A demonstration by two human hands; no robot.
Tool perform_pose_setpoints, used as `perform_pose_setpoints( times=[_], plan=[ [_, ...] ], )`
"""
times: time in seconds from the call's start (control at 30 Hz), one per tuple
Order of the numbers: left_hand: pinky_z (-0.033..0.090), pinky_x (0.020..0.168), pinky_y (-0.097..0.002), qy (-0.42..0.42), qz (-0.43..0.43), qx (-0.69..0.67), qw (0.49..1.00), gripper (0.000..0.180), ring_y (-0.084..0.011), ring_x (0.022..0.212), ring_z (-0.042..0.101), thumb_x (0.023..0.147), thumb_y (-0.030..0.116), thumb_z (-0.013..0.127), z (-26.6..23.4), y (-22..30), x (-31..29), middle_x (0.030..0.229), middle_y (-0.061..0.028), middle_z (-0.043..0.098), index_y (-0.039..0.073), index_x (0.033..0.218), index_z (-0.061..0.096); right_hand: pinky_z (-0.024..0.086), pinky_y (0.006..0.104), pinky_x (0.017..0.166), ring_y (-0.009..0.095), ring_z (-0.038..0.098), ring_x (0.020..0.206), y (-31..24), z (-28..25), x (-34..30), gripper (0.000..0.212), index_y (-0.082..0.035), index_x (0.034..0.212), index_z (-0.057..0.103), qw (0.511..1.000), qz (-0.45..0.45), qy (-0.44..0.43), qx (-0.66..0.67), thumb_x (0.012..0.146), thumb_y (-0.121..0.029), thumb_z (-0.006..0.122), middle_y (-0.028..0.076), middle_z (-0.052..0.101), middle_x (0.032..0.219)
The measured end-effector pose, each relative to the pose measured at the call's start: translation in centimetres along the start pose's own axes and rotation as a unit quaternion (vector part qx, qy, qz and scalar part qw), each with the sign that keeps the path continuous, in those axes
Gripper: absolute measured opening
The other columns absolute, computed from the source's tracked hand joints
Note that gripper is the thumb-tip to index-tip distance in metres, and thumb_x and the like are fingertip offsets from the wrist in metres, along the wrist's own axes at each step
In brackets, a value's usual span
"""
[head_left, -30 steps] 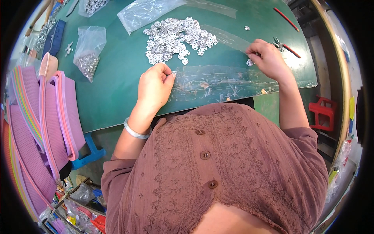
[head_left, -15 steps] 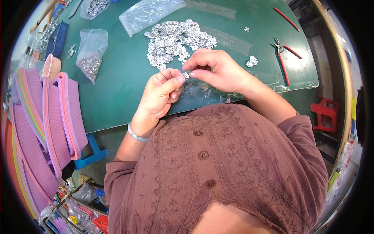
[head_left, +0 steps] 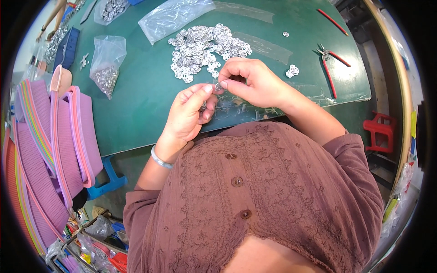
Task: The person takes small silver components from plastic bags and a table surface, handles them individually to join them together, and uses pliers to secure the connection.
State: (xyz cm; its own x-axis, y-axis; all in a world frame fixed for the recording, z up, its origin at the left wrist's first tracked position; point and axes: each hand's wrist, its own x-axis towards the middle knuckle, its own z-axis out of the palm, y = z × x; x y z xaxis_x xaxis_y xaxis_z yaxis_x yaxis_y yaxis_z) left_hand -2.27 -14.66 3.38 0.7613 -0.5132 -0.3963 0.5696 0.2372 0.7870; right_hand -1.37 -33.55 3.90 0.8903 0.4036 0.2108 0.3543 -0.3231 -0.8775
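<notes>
A small silvery openwork disc (head_left: pixel 219 86) sits in the thumb-and-finger pinch of my right hand (head_left: pixel 252 82). My left hand (head_left: pixel 187 109) is just left of it, its forefinger tip close against the disc; whether it touches, I cannot tell. Its other fingers curl around silvery metal pieces (head_left: pixel 203 107), which show partly in the palm. Beyond both hands lies a loose heap of similar openwork discs (head_left: pixel 195 48) on the green tabletop (head_left: pixel 141 104). A few more discs (head_left: pixel 292 71) form a small cluster to the right, with one single disc (head_left: pixel 285 34) farther back.
Red-handled pliers (head_left: pixel 326 57) and a red pencil-like stick (head_left: pixel 332 22) lie at the right. Left of the heap is a clear bag of small metal parts (head_left: pixel 105 75); a flat plastic bag (head_left: pixel 173 18) lies behind. Purple ribbed baskets (head_left: pixel 82 136) crowd the left table edge.
The disc has turned and now sits in my right fingertips. My left thumb has drawn back from it, and the left fingers have loosened, showing metal pieces in the palm.
</notes>
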Motion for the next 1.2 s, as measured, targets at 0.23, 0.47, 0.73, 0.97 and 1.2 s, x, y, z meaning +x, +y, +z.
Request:
perform_pose_setpoints(
  times=[0.23, 0.47, 0.73, 0.97, 1.2],
  plan=[
    [0.025, 0.039, -0.0156, -0.082, -0.089, -0.120, 0.985, 0.017, -0.0056, 0.048, 0.035, 0.088, 0.018, 0.048, -0.1, -0.2, 0.3, 0.064, -0.0005, 0.043, 0.001, 0.090, 0.052, 0.045, 0.0299, 0.060, 0.022, 0.056, 0.066, 0.2, 0.0, -0.6, 0.010, -0.001, 0.081, 0.058, 0.999, -0.042, 0.021, -0.001, 0.076, -0.010, 0.057, 0.010, 0.058, 0.076],
    [0.025, 0.040, -0.0167, 0.031, 0.031, -0.040, 0.998, 0.006, -0.0053, 0.048, 0.034, 0.085, 0.010, 0.051, 1.1, -0.3, -0.4, 0.064, -0.0004, 0.043, 0.005, 0.087, 0.050, 0.044, 0.0347, 0.077, 0.028, 0.053, 0.091, 0.8, -7.6, -4.5, 0.025, -0.004, 0.092, 0.056, 0.944, -0.054, 0.133, -0.299, 0.070, -0.011, 0.066, 0.010, 0.055, 0.095],
    [0.026, 0.041, -0.0174, 0.074, 0.076, -0.066, 0.992, 0.007, -0.0056, 0.049, 0.040, 0.084, 0.009, 0.057, 0.9, -0.4, -0.4, 0.062, 0.0005, 0.048, 0.004, 0.087, 0.053, 0.022, 0.0504, 0.099, 0.037, 0.024, 0.125, 6.7, -18.2, -15.0, 0.084, -0.022, 0.132, 0.031, 0.808, 0.297, 0.094, -0.500, 0.061, -0.050, 0.067, 0.021, 0.028, 0.134],
    [0.026, 0.041, -0.0173, 0.115, 0.155, 0.000, 0.981, 0.006, -0.0037, 0.048, 0.039, 0.085, 0.011, 0.055, 0.9, -0.7, -1.9, 0.063, 0.0015, 0.048, 0.006, 0.084, 0.052, 0.035, 0.0391, 0.092, 0.035, 0.042, 0.108, 5.0, -17.4, -13.9, 0.061, -0.008, 0.121, 0.040, 0.843, 0.213, 0.096, -0.484, 0.069, -0.028, 0.063, 0.018, 0.046, 0.115],
    [0.028, 0.043, -0.0163, 0.155, 0.228, 0.049, 0.960, 0.006, -0.0026, 0.049, 0.040, 0.084, 0.010, 0.058, 0.7, -0.4, -3.5, 0.062, 0.0038, 0.048, 0.006, 0.083, 0.053, 0.041, 0.0390, 0.079, 0.035, 0.049, 0.092, 6.6, -17.1, -14.6, 0.036, -0.002, 0.110, 0.043, 0.790, 0.150, 0.172, -0.569, 0.076, -0.007, 0.051, 0.018, 0.051, 0.095]
  ],
)
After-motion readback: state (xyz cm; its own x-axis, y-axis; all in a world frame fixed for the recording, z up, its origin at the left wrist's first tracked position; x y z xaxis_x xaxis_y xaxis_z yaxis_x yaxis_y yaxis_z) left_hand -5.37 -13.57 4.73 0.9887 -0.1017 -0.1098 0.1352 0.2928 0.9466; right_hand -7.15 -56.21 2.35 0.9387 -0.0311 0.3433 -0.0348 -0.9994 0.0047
